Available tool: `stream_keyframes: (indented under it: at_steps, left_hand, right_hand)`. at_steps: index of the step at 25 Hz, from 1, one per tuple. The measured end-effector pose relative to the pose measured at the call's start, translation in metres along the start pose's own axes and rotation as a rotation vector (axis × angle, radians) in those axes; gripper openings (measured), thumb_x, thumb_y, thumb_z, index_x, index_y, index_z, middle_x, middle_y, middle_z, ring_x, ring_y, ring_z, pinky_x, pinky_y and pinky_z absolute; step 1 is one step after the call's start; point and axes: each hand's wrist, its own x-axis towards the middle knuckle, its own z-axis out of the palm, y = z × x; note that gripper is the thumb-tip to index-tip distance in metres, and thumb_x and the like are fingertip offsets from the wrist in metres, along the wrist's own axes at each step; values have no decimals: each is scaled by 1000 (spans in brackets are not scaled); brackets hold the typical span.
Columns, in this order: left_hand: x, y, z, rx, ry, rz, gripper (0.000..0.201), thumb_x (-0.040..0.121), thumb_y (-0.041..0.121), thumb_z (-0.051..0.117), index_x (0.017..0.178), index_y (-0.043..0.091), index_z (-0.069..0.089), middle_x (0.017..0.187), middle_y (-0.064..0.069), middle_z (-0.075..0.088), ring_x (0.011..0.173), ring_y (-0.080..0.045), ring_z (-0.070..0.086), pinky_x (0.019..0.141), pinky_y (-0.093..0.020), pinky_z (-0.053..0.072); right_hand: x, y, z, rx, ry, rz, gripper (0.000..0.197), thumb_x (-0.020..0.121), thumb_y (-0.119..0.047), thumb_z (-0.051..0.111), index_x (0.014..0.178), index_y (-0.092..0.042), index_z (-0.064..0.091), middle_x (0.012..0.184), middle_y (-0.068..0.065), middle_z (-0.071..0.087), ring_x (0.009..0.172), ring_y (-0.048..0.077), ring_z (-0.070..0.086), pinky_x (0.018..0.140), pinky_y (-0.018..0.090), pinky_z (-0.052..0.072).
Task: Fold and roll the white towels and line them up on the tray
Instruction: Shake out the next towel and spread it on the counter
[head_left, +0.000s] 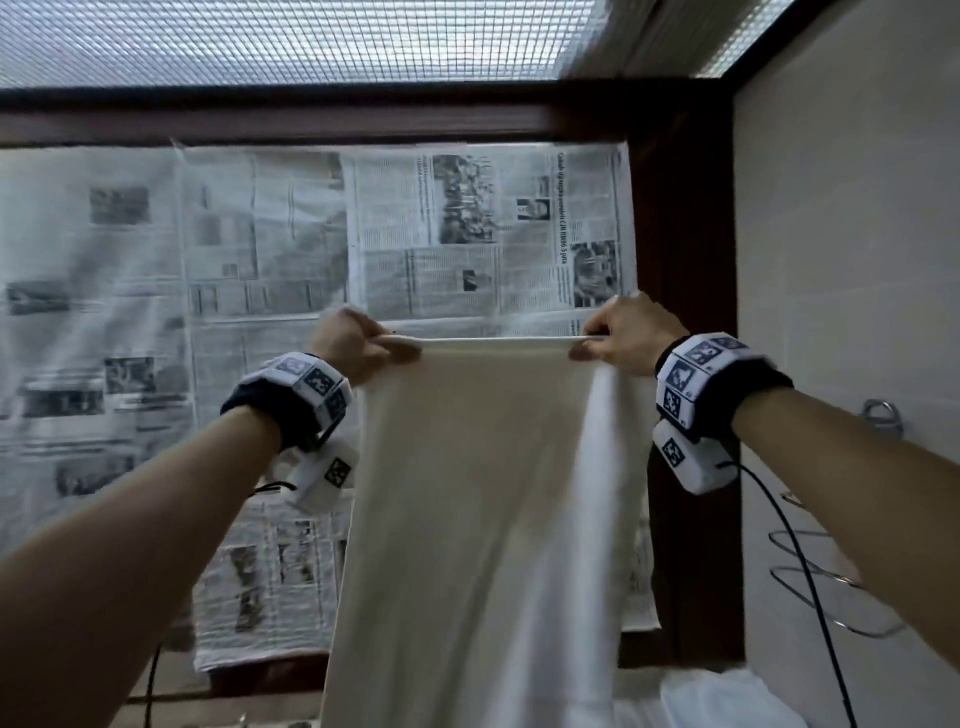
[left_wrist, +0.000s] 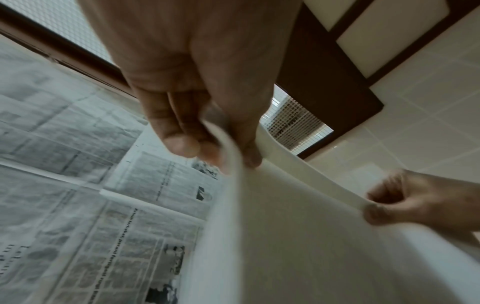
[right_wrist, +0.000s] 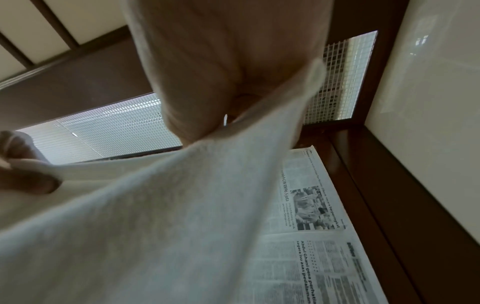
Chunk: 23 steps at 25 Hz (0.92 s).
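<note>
A white towel (head_left: 478, 519) hangs straight down in front of me, stretched taut along its top edge. My left hand (head_left: 358, 345) pinches the top left corner and my right hand (head_left: 618, 338) pinches the top right corner, both raised at chest height. In the left wrist view my left hand (left_wrist: 207, 131) grips the towel (left_wrist: 298, 236) edge, with the right hand (left_wrist: 405, 201) holding the far corner. Seen from the right wrist, the towel (right_wrist: 155, 216) drapes from my right hand (right_wrist: 207, 86), and the left hand (right_wrist: 23, 164) holds the other end. No tray is in view.
Newspaper sheets (head_left: 467, 234) cover a window behind the towel, under a dark wooden frame (head_left: 363, 114) and a mesh panel (head_left: 285, 36). A tiled wall (head_left: 857, 260) stands at right with a wire rack (head_left: 831, 587). More white cloth (head_left: 717, 696) lies at bottom right.
</note>
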Motion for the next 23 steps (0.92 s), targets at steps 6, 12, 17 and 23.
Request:
stream_keyframes:
  at_steps: [6,12,17,23]
  left_hand:
    - [0,-17,-26,-160,19,-61,7,83,21,76,82,14,78,49,8,63,45,-8,58,48,-27,56]
    - [-8,-18,-24,-214,96,-234,18,82,27,77,65,25,70,71,-6,72,65,-24,68,66,-41,61]
    - [-26,0,-24,-322,160,-239,16,92,25,65,90,12,74,59,-1,58,52,-19,52,52,-31,51]
    - [-64,17,-57,-591,227,-223,25,85,27,71,64,16,63,45,8,48,42,-9,40,41,-16,32]
  right_hand:
    - [-2,6,-24,-59,9,13,26,78,-43,75,69,-19,69,69,1,63,69,17,61,59,26,42]
    - [-10,21,-29,-44,87,94,18,84,-32,73,76,-17,71,69,-1,61,66,17,58,59,27,42]
    - [-30,24,-8,214,372,93,27,92,-31,63,73,-12,63,63,4,56,59,15,49,55,27,35]
    - [-72,-1,-20,813,387,112,31,94,-32,61,66,-20,58,63,-7,56,55,8,50,50,25,42]
